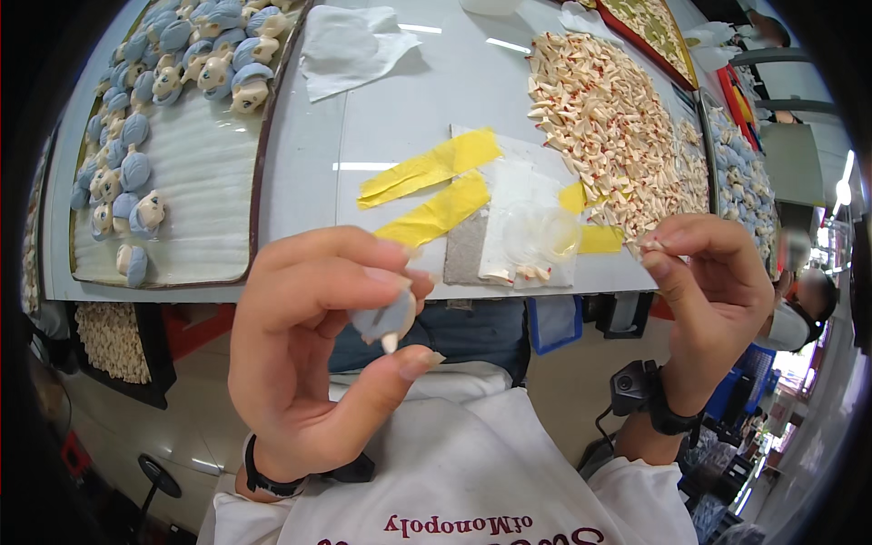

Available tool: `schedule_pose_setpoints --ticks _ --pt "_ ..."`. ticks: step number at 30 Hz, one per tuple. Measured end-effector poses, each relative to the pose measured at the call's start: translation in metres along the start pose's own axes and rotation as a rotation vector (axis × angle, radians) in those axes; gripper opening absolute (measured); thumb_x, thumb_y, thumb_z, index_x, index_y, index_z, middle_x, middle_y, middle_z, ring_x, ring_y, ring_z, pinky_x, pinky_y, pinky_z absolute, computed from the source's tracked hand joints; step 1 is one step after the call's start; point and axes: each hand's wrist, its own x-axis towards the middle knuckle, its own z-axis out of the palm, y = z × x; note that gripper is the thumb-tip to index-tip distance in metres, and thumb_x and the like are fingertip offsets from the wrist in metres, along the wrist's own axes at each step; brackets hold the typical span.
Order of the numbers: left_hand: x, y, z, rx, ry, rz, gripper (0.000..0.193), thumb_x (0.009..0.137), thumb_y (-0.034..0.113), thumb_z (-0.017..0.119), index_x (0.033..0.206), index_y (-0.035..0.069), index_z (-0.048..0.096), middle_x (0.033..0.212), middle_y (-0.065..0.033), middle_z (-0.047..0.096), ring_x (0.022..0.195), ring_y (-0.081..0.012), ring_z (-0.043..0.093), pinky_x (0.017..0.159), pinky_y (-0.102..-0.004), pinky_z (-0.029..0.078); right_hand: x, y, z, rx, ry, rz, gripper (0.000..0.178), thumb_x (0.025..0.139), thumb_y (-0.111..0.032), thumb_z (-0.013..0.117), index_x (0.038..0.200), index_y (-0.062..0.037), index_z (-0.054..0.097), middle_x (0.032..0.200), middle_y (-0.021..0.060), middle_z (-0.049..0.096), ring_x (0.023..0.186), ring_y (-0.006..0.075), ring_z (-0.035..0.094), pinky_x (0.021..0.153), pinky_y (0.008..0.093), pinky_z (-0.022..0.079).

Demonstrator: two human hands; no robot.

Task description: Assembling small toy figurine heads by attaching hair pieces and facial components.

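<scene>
My left hand (304,341) is closed around a small doll head (389,318) with blue-grey hair. A pale pointed tip sticks out from the head toward my thumb. My right hand (713,282) is raised at the near edge of the pile, thumb and forefinger pinched on a tiny cream piece (650,245). Loose cream pointed pieces (604,109), some with red ends, lie heaped on the table just beyond it. Between my hands, a clear round dish (542,234) rests on white sheets, with a few such pieces beside it.
At the left stands a tray (195,209) lined with white foam, holding many blue-haired doll heads (218,73). Yellow tape strips (431,173) and a white cloth (350,50) lie on the table (309,182). Another tray of blue-haired heads (745,163) is at the right.
</scene>
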Motion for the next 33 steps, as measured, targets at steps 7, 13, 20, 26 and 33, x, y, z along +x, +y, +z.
schedule_pose_setpoints --ticks 7,13,20,26,33 --pt "0.004 0.007 -0.007 0.403 -0.173 0.047 0.032 0.073 0.006 0.07 0.098 0.0 0.051 0.103 -0.014 0.047 0.084 -0.0205 0.055 0.07 -0.0273 0.046 0.006 0.003 0.029 -0.119 -0.163 -0.314 0.023 0.06 0.016 0.063 0.078 0.0019 0.061 0.079 0.0094 0.059 0.074 0.017 0.056 0.067 0.0257 0.044" --pt "-0.002 0.006 -0.001 0.225 -0.052 -0.126 0.033 0.07 0.013 0.075 0.094 0.0 0.057 0.101 -0.0124 0.046 0.084 -0.0191 0.053 0.069 -0.0275 0.044 0.004 0.002 0.032 -0.424 -0.077 -0.446 0.02 0.058 0.013 0.066 0.073 -0.0003 0.063 0.074 0.0072 0.057 0.068 0.0173 0.054 0.059 0.025 0.042" --pt "-0.001 0.008 -0.004 0.152 -0.148 -0.179 0.031 0.073 0.025 0.072 0.089 0.002 0.059 0.097 -0.0129 0.05 0.085 -0.0204 0.053 0.071 -0.0286 0.044 0.007 0.001 0.038 -0.456 -0.052 -0.487 0.02 0.056 0.012 0.067 0.072 0.0002 0.064 0.072 0.0071 0.057 0.068 0.0172 0.054 0.059 0.0251 0.042" --pt "-0.002 0.0 -0.005 0.066 -0.162 -0.081 0.036 0.072 0.028 0.073 0.092 0.002 0.058 0.097 -0.013 0.051 0.085 -0.0216 0.056 0.072 -0.0293 0.046 -0.002 0.001 0.033 -0.452 -0.038 -0.421 0.02 0.057 0.013 0.067 0.072 0.0002 0.064 0.073 0.0072 0.057 0.067 0.0174 0.054 0.059 0.0245 0.041" --pt "-0.004 0.012 0.013 -0.176 -0.013 -0.379 0.04 0.066 0.016 0.079 0.092 0.002 0.053 0.096 -0.0125 0.051 0.081 -0.0217 0.061 0.063 -0.0255 0.053 -0.004 -0.001 0.041 -0.425 -0.052 -0.432 0.02 0.058 0.013 0.067 0.074 0.0013 0.063 0.075 0.0079 0.056 0.069 0.0165 0.054 0.06 0.0248 0.042"
